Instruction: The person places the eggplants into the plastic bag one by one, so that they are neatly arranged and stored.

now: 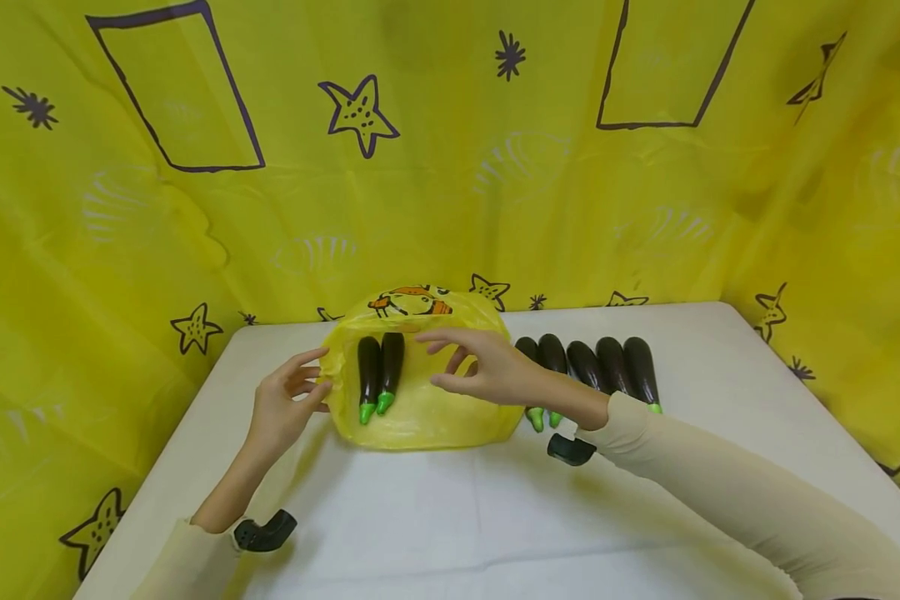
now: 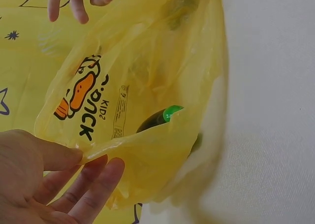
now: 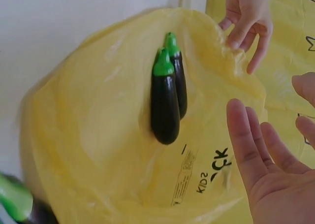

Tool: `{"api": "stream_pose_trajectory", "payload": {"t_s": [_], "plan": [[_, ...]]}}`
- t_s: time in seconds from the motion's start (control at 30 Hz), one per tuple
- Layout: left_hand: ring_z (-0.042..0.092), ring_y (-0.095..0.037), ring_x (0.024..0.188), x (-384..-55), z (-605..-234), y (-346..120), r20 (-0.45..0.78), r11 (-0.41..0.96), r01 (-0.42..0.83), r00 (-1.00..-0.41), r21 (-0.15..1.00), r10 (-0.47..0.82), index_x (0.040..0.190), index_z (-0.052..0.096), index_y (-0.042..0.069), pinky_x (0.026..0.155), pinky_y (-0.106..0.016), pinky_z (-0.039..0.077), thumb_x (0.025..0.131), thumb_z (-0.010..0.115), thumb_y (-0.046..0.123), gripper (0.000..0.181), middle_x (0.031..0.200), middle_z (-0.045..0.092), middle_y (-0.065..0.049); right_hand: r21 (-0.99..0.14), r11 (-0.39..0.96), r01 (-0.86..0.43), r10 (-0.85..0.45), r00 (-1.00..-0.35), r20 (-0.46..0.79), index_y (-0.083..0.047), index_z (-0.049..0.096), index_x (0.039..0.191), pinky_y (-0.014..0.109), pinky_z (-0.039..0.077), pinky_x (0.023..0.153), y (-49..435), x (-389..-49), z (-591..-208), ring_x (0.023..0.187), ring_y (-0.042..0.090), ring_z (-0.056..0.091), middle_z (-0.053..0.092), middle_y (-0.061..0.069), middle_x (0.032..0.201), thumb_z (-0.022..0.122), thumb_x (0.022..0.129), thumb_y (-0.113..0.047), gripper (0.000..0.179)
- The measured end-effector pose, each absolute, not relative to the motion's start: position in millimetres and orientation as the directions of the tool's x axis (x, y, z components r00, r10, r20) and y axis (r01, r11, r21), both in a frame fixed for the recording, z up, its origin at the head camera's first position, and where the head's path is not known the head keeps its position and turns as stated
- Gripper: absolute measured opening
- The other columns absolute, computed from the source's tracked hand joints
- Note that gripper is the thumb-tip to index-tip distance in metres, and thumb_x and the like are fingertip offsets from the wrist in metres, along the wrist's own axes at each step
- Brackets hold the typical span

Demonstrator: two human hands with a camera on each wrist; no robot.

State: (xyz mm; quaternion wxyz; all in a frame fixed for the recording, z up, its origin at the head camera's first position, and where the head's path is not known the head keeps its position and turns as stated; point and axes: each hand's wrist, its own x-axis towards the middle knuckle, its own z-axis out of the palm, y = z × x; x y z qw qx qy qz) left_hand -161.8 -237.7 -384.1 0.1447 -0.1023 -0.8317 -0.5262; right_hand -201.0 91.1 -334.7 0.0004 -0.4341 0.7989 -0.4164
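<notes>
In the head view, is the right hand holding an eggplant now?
No, near the yellow bag, the right hand has its thumb and fingertips apart, with nothing held between them.

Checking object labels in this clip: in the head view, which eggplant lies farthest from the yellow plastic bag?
The rightmost eggplant: the others in its row lie between it and the yellow plastic bag, which holds two more.

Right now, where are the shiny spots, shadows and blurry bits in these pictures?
Head view: a soft shadow on the white table, below the right sleeve; left wrist view: pale shine on the yellow bag; right wrist view: little glints on the green eggplant tops, while the corner eggplant looks blurry.
</notes>
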Motion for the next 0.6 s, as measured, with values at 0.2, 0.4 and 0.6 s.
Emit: {"api": "stream_pose_trajectory", "payload": {"t_s": [0.2,0.4,0.6], "plan": [[0.073,-0.041,0.092,-162,-382,-237,0.358,0.445,0.328,-0.934,0.834,0.017,0.138,0.062,0.002,0.062,-0.035,0.065,0.091,0.072,-0.008,0.049,0.109,0.072,-0.027,-0.616,0.314,-0.722,-0.628,-0.645,0.436,-0.009,0.059,0.142,0.028,0.063,0.064,111,-203,-332,0.085,0.013,0.069,0.068,0.010,0.123,0.076,0.093,-0.008,0.052],[0.073,-0.040,0.093,-162,-382,-236,0.371,0.444,0.339,-0.929,0.829,0.016,0.137,0.063,0.002,0.062,-0.031,0.065,0.091,0.073,-0.007,0.049,0.106,0.074,-0.025,-0.594,0.364,-0.717,-0.582,-0.673,0.456,-0.008,0.060,0.141,0.031,0.063,0.063,130,-209,-329,0.083,0.014,0.069,0.069,0.011,0.123,0.077,0.092,-0.007,0.052],[0.074,-0.038,0.092,-163,-382,-237,0.379,0.450,0.344,-0.925,0.824,0.014,0.137,0.063,0.002,0.062,-0.029,0.065,0.091,0.073,-0.008,0.048,0.106,0.074,-0.025,-0.597,0.400,-0.695,-0.555,-0.702,0.446,-0.008,0.059,0.142,0.031,0.063,0.064,148,-213,-329,0.083,0.013,0.068,0.068,0.012,0.124,0.076,0.093,-0.008,0.052]]}}
